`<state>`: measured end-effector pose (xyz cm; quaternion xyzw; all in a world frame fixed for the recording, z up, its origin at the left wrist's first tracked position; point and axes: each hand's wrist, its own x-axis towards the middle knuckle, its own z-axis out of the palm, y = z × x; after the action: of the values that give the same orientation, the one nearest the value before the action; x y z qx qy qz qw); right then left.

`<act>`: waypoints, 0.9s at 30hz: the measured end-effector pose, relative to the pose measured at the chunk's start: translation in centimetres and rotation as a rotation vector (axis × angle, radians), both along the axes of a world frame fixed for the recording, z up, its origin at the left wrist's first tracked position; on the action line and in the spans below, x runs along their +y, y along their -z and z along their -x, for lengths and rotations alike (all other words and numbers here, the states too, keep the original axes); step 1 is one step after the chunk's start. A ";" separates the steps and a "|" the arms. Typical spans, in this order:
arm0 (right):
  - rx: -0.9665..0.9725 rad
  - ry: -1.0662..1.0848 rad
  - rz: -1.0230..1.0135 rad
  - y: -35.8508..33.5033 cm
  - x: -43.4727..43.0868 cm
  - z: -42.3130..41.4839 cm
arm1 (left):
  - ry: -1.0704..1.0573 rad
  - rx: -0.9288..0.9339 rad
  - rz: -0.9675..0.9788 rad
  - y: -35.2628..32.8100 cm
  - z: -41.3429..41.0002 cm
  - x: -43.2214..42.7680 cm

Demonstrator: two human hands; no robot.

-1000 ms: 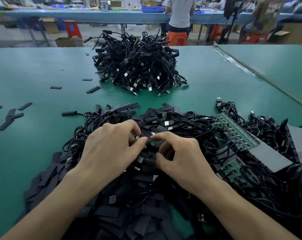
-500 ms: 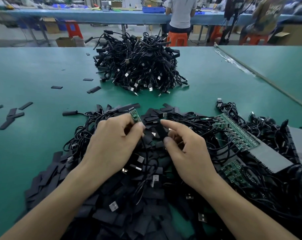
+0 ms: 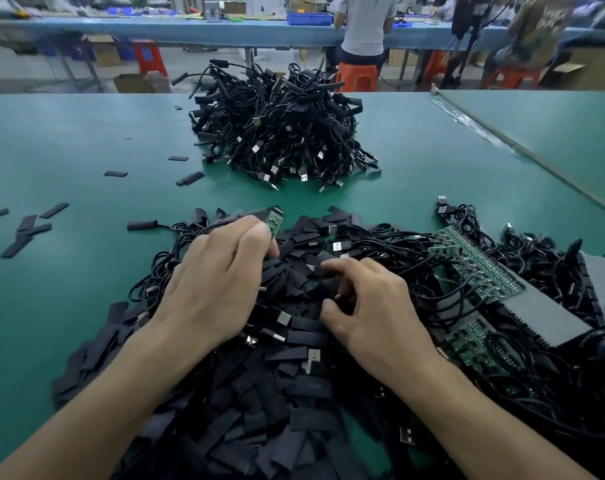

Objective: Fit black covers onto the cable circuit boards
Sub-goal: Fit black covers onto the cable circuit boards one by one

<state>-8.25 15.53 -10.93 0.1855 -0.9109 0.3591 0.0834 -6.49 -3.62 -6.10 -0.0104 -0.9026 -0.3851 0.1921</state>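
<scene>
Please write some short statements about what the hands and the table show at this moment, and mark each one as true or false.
1. The left hand pinches a small green circuit board. True.
2. The right hand is raised in the air, away from the black covers. False: its fingers reach down into the heap of covers.
3. A heap of black cables lies on the table beyond both hands. True.
4. The table has a red top. False: it is green.
5. The strip of joined green boards lies to the left of both hands. False: it lies to their right.
</scene>
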 end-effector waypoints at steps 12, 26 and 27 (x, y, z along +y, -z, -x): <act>-0.050 -0.107 -0.567 -0.2 -0.7 -0.2 | -0.048 -0.111 0.159 0.7 0.3 0.1; 0.098 0.020 -0.154 -0.2 -0.3 -0.1 | -0.057 -0.167 0.253 1.2 0.2 0.4; 0.130 0.026 -0.092 -0.2 -0.2 0.0 | -0.061 -0.166 0.257 1.2 0.2 0.5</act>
<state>-8.21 15.34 -10.70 0.2002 -0.9214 0.3029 0.1386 -6.69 -3.12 -7.30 0.0243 -0.9571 -0.2601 0.1256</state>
